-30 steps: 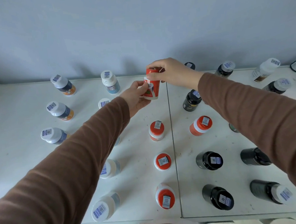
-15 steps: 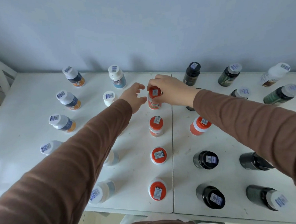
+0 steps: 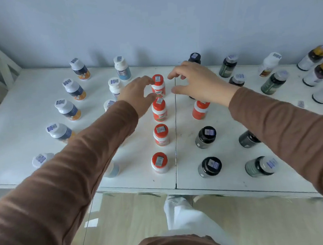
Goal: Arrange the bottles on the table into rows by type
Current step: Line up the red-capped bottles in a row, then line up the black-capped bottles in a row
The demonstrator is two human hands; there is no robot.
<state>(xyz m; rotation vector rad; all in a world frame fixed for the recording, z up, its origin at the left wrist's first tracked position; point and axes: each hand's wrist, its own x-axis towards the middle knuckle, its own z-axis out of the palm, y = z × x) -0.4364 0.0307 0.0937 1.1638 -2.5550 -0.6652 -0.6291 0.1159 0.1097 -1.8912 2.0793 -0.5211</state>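
A red-capped orange bottle [image 3: 158, 85] stands upright on the white table [image 3: 22, 116], at the far end of a column of several like bottles [image 3: 161, 134]. My left hand [image 3: 137, 94] is just left of it, fingers loosely curved, fingertips at its cap and side. My right hand [image 3: 198, 81] hovers to its right, fingers spread, clear of the bottle. Another orange bottle [image 3: 200, 110] stands under my right wrist. White-capped bottles [image 3: 68, 109] line the left side; black bottles [image 3: 205, 137] stand at the near right.
Dark green and other mixed bottles [image 3: 273, 82] crowd the far right near the wall. A seam [image 3: 176, 140] splits the tabletop down the middle. The near table edge [image 3: 219, 190] lies above the floor and my white trousers.
The orange bottle, held up in both hands a second ago, now stands on the table at the column's far end. My right hand has let go and drawn off to the right.
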